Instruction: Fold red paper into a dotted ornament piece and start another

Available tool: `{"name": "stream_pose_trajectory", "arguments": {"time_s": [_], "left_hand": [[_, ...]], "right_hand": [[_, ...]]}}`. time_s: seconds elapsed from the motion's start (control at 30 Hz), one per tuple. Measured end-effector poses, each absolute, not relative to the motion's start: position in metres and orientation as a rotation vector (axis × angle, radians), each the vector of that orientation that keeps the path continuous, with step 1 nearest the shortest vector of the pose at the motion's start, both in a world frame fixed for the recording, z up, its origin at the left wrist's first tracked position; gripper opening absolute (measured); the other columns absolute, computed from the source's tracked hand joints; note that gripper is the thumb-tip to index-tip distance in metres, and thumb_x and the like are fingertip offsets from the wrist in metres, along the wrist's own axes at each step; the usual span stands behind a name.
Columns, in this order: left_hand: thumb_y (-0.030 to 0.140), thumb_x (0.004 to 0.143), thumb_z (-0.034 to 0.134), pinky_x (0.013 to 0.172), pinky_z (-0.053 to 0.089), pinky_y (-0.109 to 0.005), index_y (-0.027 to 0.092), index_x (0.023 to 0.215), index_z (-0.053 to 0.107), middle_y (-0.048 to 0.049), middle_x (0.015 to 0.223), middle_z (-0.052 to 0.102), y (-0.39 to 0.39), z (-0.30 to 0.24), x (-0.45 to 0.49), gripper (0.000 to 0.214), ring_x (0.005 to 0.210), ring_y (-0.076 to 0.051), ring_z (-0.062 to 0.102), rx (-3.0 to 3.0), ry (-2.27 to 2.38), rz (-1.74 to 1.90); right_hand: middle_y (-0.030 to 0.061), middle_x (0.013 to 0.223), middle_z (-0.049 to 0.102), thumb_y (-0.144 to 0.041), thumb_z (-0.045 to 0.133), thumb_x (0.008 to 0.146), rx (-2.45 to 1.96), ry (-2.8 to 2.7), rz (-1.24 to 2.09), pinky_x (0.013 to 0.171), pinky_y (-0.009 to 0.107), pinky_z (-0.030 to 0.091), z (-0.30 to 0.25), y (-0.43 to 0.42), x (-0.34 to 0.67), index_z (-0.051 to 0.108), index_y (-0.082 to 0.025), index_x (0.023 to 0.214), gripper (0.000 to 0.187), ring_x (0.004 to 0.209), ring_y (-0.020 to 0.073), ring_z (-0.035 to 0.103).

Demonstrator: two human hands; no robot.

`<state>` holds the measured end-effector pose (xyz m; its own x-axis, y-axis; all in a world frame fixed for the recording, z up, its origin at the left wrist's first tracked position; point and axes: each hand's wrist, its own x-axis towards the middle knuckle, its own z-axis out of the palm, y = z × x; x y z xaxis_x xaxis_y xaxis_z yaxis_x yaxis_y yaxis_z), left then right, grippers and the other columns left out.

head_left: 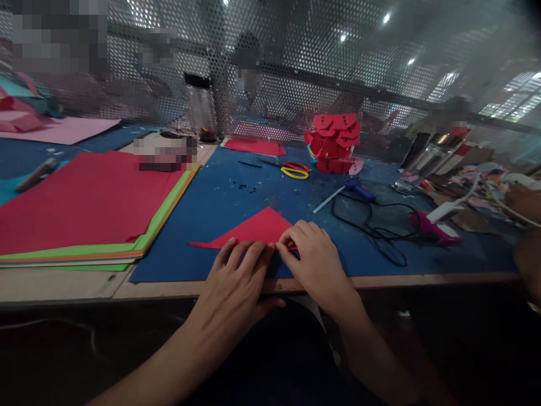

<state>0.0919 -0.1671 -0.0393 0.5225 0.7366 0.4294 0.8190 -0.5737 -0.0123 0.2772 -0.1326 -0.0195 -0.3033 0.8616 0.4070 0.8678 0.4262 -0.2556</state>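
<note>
A red sheet of paper (262, 226), with a triangular outline and a thin point at its left, lies on the blue mat before me. The fingers of my left hand (239, 276) rest on its near edge, stretched out side by side, with the thumb apart near the table's front edge. At the right part of that same edge, my right hand (315, 259) has thumb and forefinger brought together on the paper. Part of the paper's near edge is hidden under my fingers.
Stacked coloured paper (84, 197) lies at left. Yellow-and-red-handled scissors (295, 171), a red paper construction (336, 144), a blue glue gun (359, 190) with black cable, and a magenta glue gun (437, 228) are beyond. Another person's hand (524, 200) is at right.
</note>
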Motion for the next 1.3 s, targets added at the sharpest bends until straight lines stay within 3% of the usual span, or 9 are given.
{"name": "stream_pose_trajectory", "arguments": {"time_s": [1.3], "left_hand": [[0.053,0.075,0.086,0.105,0.046,-0.05,0.013,0.143,0.052,-0.015,0.125,0.065,-0.167,-0.038,0.09,0.085,0.115,-0.034,0.058,-2.557,-1.31,-0.569]], "right_hand": [[0.0006,0.09,0.064,-0.017,0.062,0.09,-1.53,-2.096,0.075,0.079,0.034,0.043,-0.021,-0.132,0.303,0.057,-0.024,0.082,0.011,0.09,0.021,0.057]]}}
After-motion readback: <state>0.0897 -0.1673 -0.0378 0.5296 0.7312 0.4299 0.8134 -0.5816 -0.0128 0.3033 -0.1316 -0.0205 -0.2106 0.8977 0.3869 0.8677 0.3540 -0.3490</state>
